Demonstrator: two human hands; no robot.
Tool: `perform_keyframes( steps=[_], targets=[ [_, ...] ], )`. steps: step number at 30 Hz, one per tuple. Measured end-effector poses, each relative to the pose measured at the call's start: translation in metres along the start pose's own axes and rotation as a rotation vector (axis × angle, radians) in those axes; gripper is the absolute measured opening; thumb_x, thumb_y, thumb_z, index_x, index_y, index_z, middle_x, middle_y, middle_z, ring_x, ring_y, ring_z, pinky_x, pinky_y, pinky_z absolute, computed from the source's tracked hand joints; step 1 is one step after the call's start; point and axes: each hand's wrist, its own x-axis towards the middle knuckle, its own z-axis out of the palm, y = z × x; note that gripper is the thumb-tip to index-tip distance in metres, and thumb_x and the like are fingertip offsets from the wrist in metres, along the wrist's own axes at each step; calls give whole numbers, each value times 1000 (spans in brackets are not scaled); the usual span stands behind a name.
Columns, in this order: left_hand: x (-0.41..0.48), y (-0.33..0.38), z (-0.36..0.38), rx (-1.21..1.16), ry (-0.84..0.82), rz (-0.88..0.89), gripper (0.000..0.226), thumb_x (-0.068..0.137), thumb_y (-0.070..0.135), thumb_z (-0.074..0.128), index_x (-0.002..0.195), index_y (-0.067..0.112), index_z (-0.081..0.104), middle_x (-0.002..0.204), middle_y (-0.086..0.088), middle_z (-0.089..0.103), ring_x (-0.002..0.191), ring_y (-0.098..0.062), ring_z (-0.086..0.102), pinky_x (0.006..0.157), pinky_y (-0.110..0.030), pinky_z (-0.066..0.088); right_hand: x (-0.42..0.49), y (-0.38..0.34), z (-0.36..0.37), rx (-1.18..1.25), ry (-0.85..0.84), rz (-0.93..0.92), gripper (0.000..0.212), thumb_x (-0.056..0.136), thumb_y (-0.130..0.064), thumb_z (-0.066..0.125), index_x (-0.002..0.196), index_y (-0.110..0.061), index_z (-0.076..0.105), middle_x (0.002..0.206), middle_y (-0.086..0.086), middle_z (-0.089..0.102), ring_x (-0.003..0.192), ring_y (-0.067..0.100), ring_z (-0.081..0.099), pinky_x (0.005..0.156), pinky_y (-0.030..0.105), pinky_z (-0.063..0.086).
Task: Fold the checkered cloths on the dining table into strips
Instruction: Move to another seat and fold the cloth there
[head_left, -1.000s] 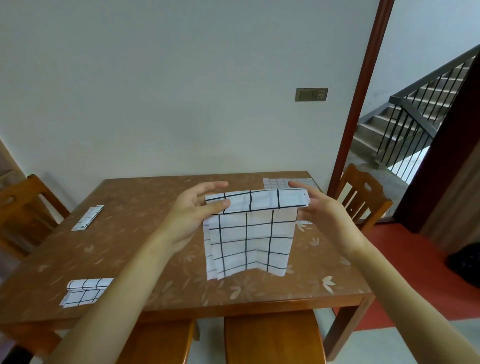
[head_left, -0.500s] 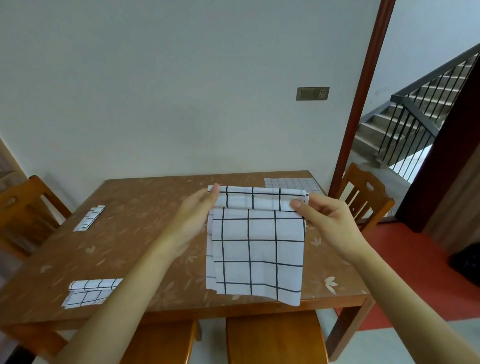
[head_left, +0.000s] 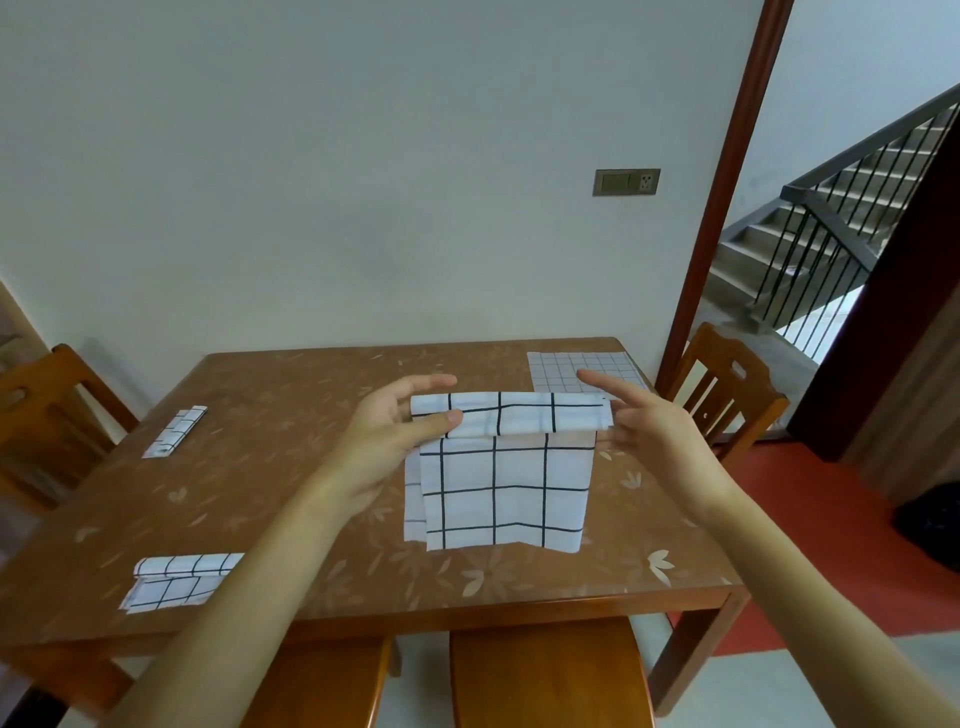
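A half-folded checkered cloth (head_left: 176, 581) lies at the wooden worktop's (head_left: 291, 395) near left. At centre, left hand (head_left: 387, 434) and right hand (head_left: 652, 434) pinch the rolled top fold of a large-checked cloth (head_left: 501, 486). Farther back lie a folded strip (head_left: 175, 431) and a fine-checked cloth (head_left: 561, 371).

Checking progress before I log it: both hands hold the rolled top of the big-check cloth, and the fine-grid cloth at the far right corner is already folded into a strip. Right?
Not quite. The head view shows the fine-grid cloth lying flat and unfolded. The left hand and right hand do hold the big-check cloth.
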Motion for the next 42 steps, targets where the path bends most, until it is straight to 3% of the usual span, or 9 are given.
perform_keyframes(
  steps=[4, 8, 12, 16, 20, 25, 29, 32, 42],
  targets=[
    [-2, 3, 3, 30, 46, 71, 30, 84, 13, 79, 112, 22, 74, 112, -8, 76, 103, -26, 71, 92, -37, 57, -2, 3, -1, -111, -55, 53, 35, 91, -54, 59, 121, -38, 65, 114, -1, 74, 101, 12, 70, 92, 34, 54],
    [-5, 9, 7, 37, 78, 97, 21, 86, 14, 77, 106, 13, 73, 103, -11, 77, 95, -24, 73, 84, -33, 58, -6, -1, 7, -83, -9, -71, 13, 95, -10, 63, 106, -10, 70, 72, -7, 75, 68, 3, 71, 61, 14, 51],
    [-7, 8, 7, 118, 21, -23, 24, 98, 40, 58, 110, 25, 74, 104, 13, 74, 109, -15, 68, 99, -42, 50, -3, 3, 11, -124, 72, -148, 12, 96, -7, 61, 101, -12, 70, 57, -14, 67, 59, -1, 65, 57, 12, 50],
    [-4, 3, 6, -80, -132, -303, 66, 98, 64, 40, 134, 14, 63, 123, -6, 73, 119, -30, 66, 114, -56, 39, -5, 2, 12, -232, 102, -271, 22, 93, -9, 66, 105, -26, 73, 74, -14, 73, 62, 2, 63, 61, 15, 51],
    [-3, 3, 4, -129, -185, -315, 59, 97, 57, 47, 124, 10, 70, 118, -19, 73, 113, -33, 70, 106, -50, 49, -6, 5, 9, -288, 82, -353, 27, 90, -6, 68, 112, -20, 74, 106, -14, 76, 99, 6, 70, 82, 22, 56],
    [-5, 3, -4, 39, -300, -174, 45, 73, 28, 89, 114, 17, 73, 115, -10, 76, 109, -28, 72, 98, -46, 56, -7, 7, 7, -308, 108, -267, 22, 96, -15, 63, 115, -23, 71, 87, -14, 76, 80, 4, 71, 68, 18, 55],
    [-6, 4, 2, 182, -211, -29, 35, 77, 12, 85, 110, 10, 73, 109, -8, 77, 105, -26, 73, 101, -49, 54, -5, 8, 6, -322, 109, -209, 25, 96, -32, 61, 120, -28, 67, 76, 6, 72, 74, 24, 72, 67, 46, 60],
    [-5, 3, 1, 163, -191, 9, 30, 83, 10, 80, 112, 5, 71, 111, -10, 76, 106, -27, 73, 99, -46, 56, -6, 6, 4, -159, 18, -117, 32, 93, -21, 66, 124, -21, 63, 79, -8, 76, 74, 6, 73, 65, 19, 57],
    [-6, 8, 1, 167, -238, 54, 28, 93, 21, 64, 120, 16, 68, 114, 3, 77, 107, -13, 72, 88, -27, 56, -8, 7, -1, -48, -24, -81, 24, 90, -11, 68, 113, -14, 71, 102, 1, 78, 94, 19, 76, 77, 28, 61]
  ],
)
